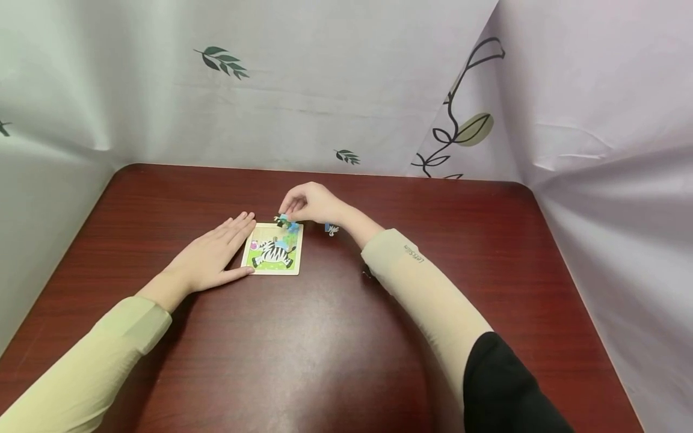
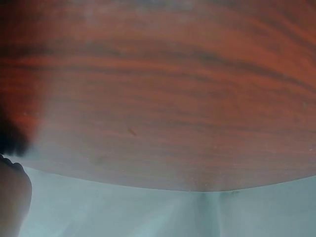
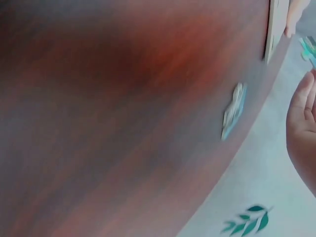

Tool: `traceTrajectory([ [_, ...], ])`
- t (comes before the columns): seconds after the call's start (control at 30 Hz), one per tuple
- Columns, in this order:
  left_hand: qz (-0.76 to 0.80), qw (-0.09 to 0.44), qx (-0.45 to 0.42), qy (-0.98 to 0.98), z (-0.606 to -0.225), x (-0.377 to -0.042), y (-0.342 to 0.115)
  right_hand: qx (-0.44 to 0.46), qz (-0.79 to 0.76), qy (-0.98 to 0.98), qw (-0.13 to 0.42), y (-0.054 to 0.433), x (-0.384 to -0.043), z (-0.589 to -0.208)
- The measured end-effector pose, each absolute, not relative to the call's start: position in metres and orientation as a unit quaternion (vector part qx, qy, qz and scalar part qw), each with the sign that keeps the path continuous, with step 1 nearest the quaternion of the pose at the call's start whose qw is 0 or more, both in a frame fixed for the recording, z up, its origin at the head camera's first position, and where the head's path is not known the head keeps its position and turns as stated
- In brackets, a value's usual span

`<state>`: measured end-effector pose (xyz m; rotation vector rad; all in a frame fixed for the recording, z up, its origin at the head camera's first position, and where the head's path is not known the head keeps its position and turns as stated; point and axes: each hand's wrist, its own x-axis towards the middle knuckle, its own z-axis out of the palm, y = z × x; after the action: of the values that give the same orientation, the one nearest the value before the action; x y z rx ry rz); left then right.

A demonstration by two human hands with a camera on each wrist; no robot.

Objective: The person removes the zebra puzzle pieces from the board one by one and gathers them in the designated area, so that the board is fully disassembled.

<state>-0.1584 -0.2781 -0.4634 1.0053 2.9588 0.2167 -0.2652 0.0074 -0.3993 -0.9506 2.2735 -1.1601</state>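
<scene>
A small framed jigsaw puzzle (image 1: 271, 255) with a zebra picture lies on the table, partly filled in. My left hand (image 1: 213, 252) rests flat at its left side, fingers straight, thumb by the lower left corner. Over the puzzle's top edge, my right hand (image 1: 311, 203) pinches a blue and green puzzle piece (image 1: 283, 221) between thumb and fingers. The right wrist view shows that held piece (image 3: 308, 49) at the fingertips, beside the right hand (image 3: 303, 123). Another loose puzzle piece (image 1: 332, 229) lies on the table to the right, below the right wrist.
The dark red wooden table (image 1: 303, 349) has rounded back corners. A pale curtain (image 1: 303, 90) with leaf prints hangs behind and around it. A small dark item (image 1: 366, 273) shows at the edge of the right sleeve.
</scene>
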Motion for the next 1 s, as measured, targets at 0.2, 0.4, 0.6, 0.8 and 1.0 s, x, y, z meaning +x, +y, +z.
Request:
traceTrajectory([
  [0.2,0.07,0.0,0.323,0.944,-0.462,-0.158,-0.278,-0.334,-0.401,0.824,0.222,0.033,-0.273,-0.395],
  [0.4,0.069,0.0,0.325,0.943,-0.463,-0.158,-0.278,-0.326,-0.384,0.833,0.23,0.058,-0.277,-0.39],
  [0.6,0.069,-0.003,0.326,0.943,-0.464,-0.158,-0.278,-0.318,-0.356,0.844,0.243,0.08,-0.279,-0.39],
  [0.8,0.069,-0.001,0.325,0.943,-0.464,-0.157,-0.278,-0.304,-0.343,0.852,0.253,0.099,-0.28,-0.394],
  [1.0,0.07,-0.003,0.328,0.942,-0.465,-0.159,-0.278,-0.283,-0.342,0.857,0.26,0.114,-0.28,-0.398],
])
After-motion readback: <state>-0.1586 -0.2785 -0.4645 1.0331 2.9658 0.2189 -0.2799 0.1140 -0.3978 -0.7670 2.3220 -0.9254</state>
